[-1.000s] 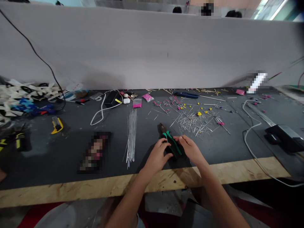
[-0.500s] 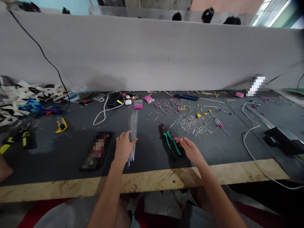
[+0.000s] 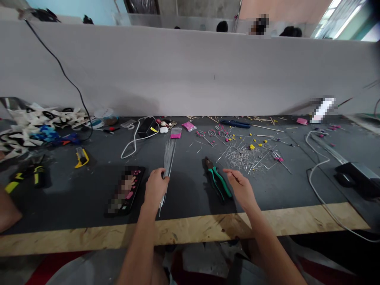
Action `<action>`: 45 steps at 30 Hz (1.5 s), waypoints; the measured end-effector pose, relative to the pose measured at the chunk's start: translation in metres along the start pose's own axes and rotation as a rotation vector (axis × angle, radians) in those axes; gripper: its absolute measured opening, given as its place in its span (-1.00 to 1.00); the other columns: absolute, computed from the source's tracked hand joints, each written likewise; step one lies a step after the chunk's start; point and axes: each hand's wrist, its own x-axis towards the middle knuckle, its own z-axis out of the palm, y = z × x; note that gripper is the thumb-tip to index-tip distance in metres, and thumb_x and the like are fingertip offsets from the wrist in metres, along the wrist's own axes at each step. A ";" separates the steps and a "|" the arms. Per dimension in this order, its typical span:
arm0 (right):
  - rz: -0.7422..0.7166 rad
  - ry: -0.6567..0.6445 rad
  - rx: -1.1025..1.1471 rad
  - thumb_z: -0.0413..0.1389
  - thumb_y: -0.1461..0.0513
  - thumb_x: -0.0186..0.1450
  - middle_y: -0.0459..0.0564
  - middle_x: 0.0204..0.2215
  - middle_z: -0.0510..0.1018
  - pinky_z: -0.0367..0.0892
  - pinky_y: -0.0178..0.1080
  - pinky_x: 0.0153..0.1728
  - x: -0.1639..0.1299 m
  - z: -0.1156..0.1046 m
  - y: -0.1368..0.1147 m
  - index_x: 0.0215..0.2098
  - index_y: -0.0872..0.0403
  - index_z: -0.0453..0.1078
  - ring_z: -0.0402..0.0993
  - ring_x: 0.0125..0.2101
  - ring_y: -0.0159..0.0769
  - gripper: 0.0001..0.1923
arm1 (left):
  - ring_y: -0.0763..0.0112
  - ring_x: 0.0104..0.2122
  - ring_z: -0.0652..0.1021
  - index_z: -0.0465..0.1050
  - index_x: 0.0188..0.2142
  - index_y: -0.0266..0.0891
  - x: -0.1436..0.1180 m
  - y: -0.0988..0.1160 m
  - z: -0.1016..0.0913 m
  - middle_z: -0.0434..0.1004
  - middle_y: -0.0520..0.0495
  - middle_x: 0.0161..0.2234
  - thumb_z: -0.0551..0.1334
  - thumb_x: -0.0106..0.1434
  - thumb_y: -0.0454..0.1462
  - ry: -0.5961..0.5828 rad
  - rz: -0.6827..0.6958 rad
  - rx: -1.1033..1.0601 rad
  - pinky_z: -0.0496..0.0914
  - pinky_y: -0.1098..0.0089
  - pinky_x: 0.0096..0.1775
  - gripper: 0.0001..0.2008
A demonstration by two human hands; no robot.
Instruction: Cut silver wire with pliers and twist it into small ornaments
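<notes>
Left hand (image 3: 156,189) pinches the wire bundle (image 3: 168,158), fingers closed around the near ends; right hand (image 3: 242,189) hovers loosely open beside the green pliers (image 3: 219,183), holding nothing.

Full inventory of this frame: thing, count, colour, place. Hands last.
wire rod bundle: one, silver, bench centre-left, near end under the left hand
pliers: one, green and black handles, beside the right hand
cut wire pieces: many, silver, with yellow and pink bits, centre-right
phone: one, black, left of the bundle
utility knife: one, yellow, left
pink packets: two, near the partition
blue tool: one, far centre
white cable: one, far centre-left
black box: one, right edge
bench: dark mat, wooden front edge
left hand: gripping the bundle
right hand: open, right of the pliers
</notes>
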 end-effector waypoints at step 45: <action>-0.126 -0.179 -0.482 0.22 0.22 0.00 0.06 0.02 0.35 0.11 -0.02 0.00 0.004 0.014 0.026 -0.20 0.00 0.42 0.24 -0.01 -0.05 -0.64 | 0.49 -0.45 0.55 0.41 -0.37 -0.24 -0.038 0.025 -0.012 0.58 0.00 -0.43 0.37 0.02 -0.30 0.145 -0.304 -1.599 0.42 0.52 -0.41 -0.81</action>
